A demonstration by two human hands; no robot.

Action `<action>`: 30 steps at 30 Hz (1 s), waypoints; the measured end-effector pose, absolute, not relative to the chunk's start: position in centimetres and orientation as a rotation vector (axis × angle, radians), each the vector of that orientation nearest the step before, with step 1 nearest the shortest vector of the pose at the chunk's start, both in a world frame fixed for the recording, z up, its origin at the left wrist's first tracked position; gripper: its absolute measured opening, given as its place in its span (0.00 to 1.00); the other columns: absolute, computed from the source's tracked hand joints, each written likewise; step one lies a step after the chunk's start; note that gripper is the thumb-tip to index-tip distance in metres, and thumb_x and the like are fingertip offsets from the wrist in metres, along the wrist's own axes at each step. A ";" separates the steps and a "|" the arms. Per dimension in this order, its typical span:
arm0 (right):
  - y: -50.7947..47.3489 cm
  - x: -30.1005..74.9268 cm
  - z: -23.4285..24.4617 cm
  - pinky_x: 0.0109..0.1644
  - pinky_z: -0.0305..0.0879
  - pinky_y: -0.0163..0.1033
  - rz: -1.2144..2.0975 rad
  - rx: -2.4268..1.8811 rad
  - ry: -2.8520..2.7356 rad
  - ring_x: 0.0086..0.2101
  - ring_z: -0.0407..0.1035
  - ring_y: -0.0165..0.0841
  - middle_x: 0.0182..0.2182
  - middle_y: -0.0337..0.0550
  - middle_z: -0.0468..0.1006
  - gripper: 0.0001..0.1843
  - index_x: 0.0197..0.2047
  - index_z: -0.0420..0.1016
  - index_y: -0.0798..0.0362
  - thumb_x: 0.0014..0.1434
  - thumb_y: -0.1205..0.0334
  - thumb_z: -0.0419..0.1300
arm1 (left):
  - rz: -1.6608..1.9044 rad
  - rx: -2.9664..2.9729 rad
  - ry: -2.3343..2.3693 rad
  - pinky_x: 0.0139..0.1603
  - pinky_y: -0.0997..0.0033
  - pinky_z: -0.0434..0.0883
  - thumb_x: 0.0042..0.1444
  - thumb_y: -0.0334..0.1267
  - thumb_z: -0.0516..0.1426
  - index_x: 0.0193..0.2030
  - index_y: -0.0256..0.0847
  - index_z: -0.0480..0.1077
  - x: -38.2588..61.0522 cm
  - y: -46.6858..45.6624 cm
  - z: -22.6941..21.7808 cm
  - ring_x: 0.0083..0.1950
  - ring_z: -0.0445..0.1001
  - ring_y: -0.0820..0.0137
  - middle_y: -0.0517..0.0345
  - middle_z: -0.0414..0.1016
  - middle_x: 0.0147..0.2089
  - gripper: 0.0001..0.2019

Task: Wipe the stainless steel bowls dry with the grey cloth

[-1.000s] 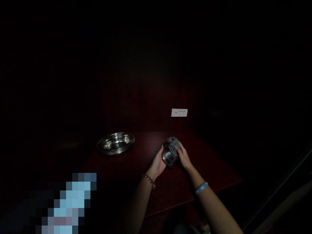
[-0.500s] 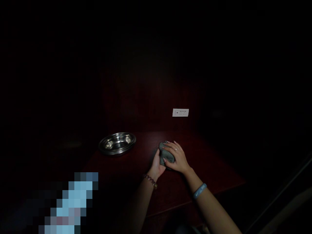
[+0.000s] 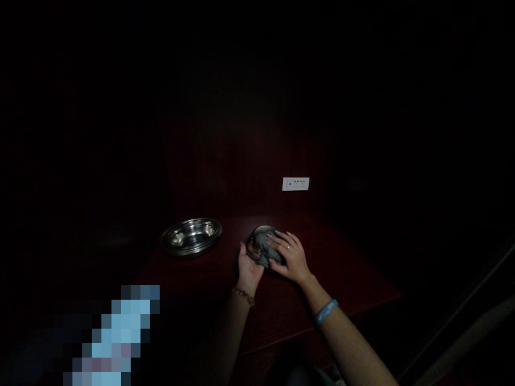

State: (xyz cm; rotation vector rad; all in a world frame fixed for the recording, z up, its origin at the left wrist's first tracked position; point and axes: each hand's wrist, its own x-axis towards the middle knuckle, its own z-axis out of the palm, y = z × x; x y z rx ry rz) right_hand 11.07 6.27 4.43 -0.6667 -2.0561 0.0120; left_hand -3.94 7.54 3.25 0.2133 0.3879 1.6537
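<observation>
A small shiny metal bowl (image 3: 252,244) is tilted with its inside partly showing. My left hand (image 3: 249,271) supports it from below and from the near left side, thumb up along the rim and the other fingers hidden underneath. My right hand (image 3: 295,257) presses a grey-green cloth (image 3: 264,247) against the inside of the bowl. Its fingers are bent over the cloth, which covers much of the bowl's right part. A wider metal basin (image 3: 191,247) stands to the left of both hands.
All this is above a dark red table (image 3: 281,321), whose front edge runs below my forearms. A white socket panel (image 3: 295,184) is on the dark wall behind. A blurred-out pale blue patch (image 3: 120,327) lies at lower left. The surroundings are very dark.
The bowl's shiny inside and rim now show, where before mostly the cloth was visible. My left hand has shifted left and turned palm up; my right hand stays nearly in place.
</observation>
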 end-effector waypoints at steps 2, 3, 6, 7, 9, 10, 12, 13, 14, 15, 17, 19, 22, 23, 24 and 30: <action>6.6 11.3 4.1 0.68 0.48 0.55 -0.137 -0.717 -2.033 0.61 0.61 0.44 0.57 0.45 0.73 0.23 0.55 0.72 0.47 0.56 0.55 0.61 | 1.643 0.139 0.310 0.45 0.67 0.74 0.67 0.43 0.45 0.39 0.36 0.75 -4.1 7.4 3.6 0.36 0.79 0.68 0.51 0.81 0.34 0.19; 6.8 11.5 3.9 0.68 0.49 0.55 -0.185 -0.743 -2.007 0.61 0.61 0.43 0.57 0.46 0.73 0.23 0.56 0.71 0.48 0.57 0.55 0.59 | 1.635 0.130 0.283 0.45 0.66 0.75 0.67 0.43 0.45 0.38 0.36 0.75 -4.2 7.4 3.7 0.36 0.79 0.68 0.52 0.81 0.34 0.20; 7.5 11.9 3.3 0.65 0.54 0.55 -0.220 -0.825 -1.876 0.59 0.64 0.44 0.56 0.49 0.73 0.23 0.58 0.68 0.50 0.60 0.54 0.56 | 1.619 0.154 0.254 0.46 0.66 0.74 0.68 0.43 0.44 0.39 0.36 0.75 -4.3 7.2 4.0 0.38 0.79 0.67 0.52 0.81 0.35 0.21; 7.7 12.0 3.1 0.64 0.56 0.55 -0.203 -0.852 -1.831 0.57 0.65 0.44 0.56 0.50 0.73 0.23 0.58 0.67 0.51 0.62 0.54 0.54 | 1.612 0.165 0.256 0.47 0.65 0.74 0.67 0.43 0.44 0.39 0.36 0.75 -4.3 7.2 4.1 0.39 0.80 0.67 0.51 0.81 0.36 0.20; 8.1 12.1 2.7 0.60 0.61 0.54 -0.146 -0.908 -1.752 0.53 0.68 0.45 0.52 0.52 0.75 0.22 0.57 0.68 0.52 0.63 0.53 0.52 | 1.584 0.191 0.274 0.51 0.63 0.73 0.67 0.42 0.45 0.41 0.36 0.75 -4.2 7.1 4.0 0.41 0.80 0.66 0.50 0.82 0.39 0.19; 8.3 12.2 2.5 0.58 0.63 0.54 -0.111 -0.935 -1.723 0.50 0.69 0.44 0.50 0.52 0.76 0.21 0.56 0.68 0.53 0.64 0.52 0.51 | 1.565 0.205 0.284 0.53 0.61 0.73 0.67 0.42 0.46 0.42 0.36 0.75 -4.2 7.2 4.0 0.42 0.80 0.65 0.50 0.82 0.40 0.18; 8.6 12.3 2.2 0.54 0.65 0.52 -0.045 -0.979 -1.674 0.47 0.70 0.43 0.46 0.52 0.77 0.20 0.54 0.69 0.54 0.65 0.51 0.49 | 1.532 0.231 0.302 0.56 0.59 0.71 0.67 0.41 0.46 0.45 0.37 0.75 -4.1 7.3 4.0 0.45 0.79 0.65 0.51 0.81 0.42 0.17; 8.7 12.4 2.1 0.53 0.66 0.52 -0.016 -0.993 -1.654 0.46 0.70 0.43 0.45 0.51 0.77 0.20 0.53 0.69 0.54 0.66 0.51 0.49 | 1.520 0.242 0.309 0.57 0.59 0.70 0.67 0.41 0.46 0.46 0.38 0.74 -4.0 7.3 3.9 0.45 0.79 0.65 0.51 0.81 0.43 0.17; 8.9 12.4 2.0 0.52 0.66 0.51 0.011 -1.003 -1.636 0.45 0.70 0.42 0.44 0.51 0.77 0.19 0.52 0.69 0.54 0.66 0.51 0.49 | 1.512 0.250 0.316 0.58 0.59 0.70 0.66 0.41 0.47 0.47 0.38 0.74 -4.0 7.3 3.9 0.46 0.79 0.66 0.52 0.81 0.44 0.16; 9.0 12.5 1.9 0.52 0.66 0.50 0.035 -1.010 -1.617 0.45 0.70 0.42 0.44 0.51 0.77 0.19 0.51 0.69 0.54 0.66 0.51 0.49 | 1.507 0.256 0.323 0.59 0.59 0.69 0.66 0.40 0.47 0.49 0.38 0.74 -3.9 7.3 3.9 0.47 0.79 0.66 0.52 0.81 0.45 0.16; 9.2 12.5 1.7 0.51 0.66 0.48 0.081 -1.020 -1.575 0.44 0.70 0.41 0.43 0.51 0.77 0.19 0.50 0.70 0.54 0.66 0.50 0.49 | 1.505 0.263 0.332 0.59 0.59 0.69 0.66 0.40 0.49 0.50 0.38 0.73 -3.8 7.2 4.0 0.48 0.78 0.66 0.51 0.80 0.47 0.15; 9.4 12.6 1.6 0.51 0.66 0.47 0.130 -1.019 -1.525 0.44 0.71 0.40 0.43 0.50 0.77 0.19 0.50 0.70 0.53 0.66 0.50 0.49 | 1.507 0.263 0.334 0.60 0.60 0.68 0.65 0.39 0.49 0.50 0.37 0.73 -3.6 6.9 4.3 0.49 0.78 0.66 0.51 0.80 0.48 0.15; 9.6 12.8 1.6 0.51 0.66 0.46 0.197 -1.008 -1.461 0.44 0.71 0.40 0.44 0.50 0.77 0.19 0.51 0.70 0.52 0.66 0.50 0.49 | 1.523 0.243 0.331 0.62 0.62 0.67 0.65 0.37 0.50 0.46 0.37 0.74 -3.3 6.6 4.7 0.47 0.78 0.67 0.52 0.81 0.45 0.13; 9.6 12.8 1.6 0.51 0.66 0.46 0.209 -1.010 -1.444 0.44 0.71 0.40 0.44 0.50 0.77 0.19 0.50 0.70 0.52 0.66 0.50 0.49 | 1.529 0.232 0.330 0.62 0.63 0.67 0.65 0.37 0.50 0.45 0.37 0.74 -3.3 6.5 4.8 0.46 0.79 0.68 0.54 0.81 0.43 0.13; 9.6 12.9 1.6 0.51 0.66 0.46 0.215 -1.014 -1.432 0.44 0.71 0.40 0.44 0.50 0.77 0.19 0.50 0.70 0.52 0.65 0.50 0.49 | 1.536 0.219 0.330 0.62 0.64 0.67 0.65 0.36 0.50 0.44 0.37 0.75 -3.2 6.5 4.9 0.44 0.79 0.69 0.55 0.82 0.41 0.12; 9.8 13.0 1.4 0.53 0.65 0.47 0.185 -1.035 -1.416 0.47 0.70 0.41 0.47 0.51 0.76 0.21 0.53 0.69 0.53 0.64 0.49 0.51 | 1.570 0.199 0.363 0.59 0.63 0.69 0.65 0.36 0.49 0.42 0.38 0.75 -3.0 6.7 4.9 0.46 0.78 0.69 0.55 0.81 0.41 0.13</action>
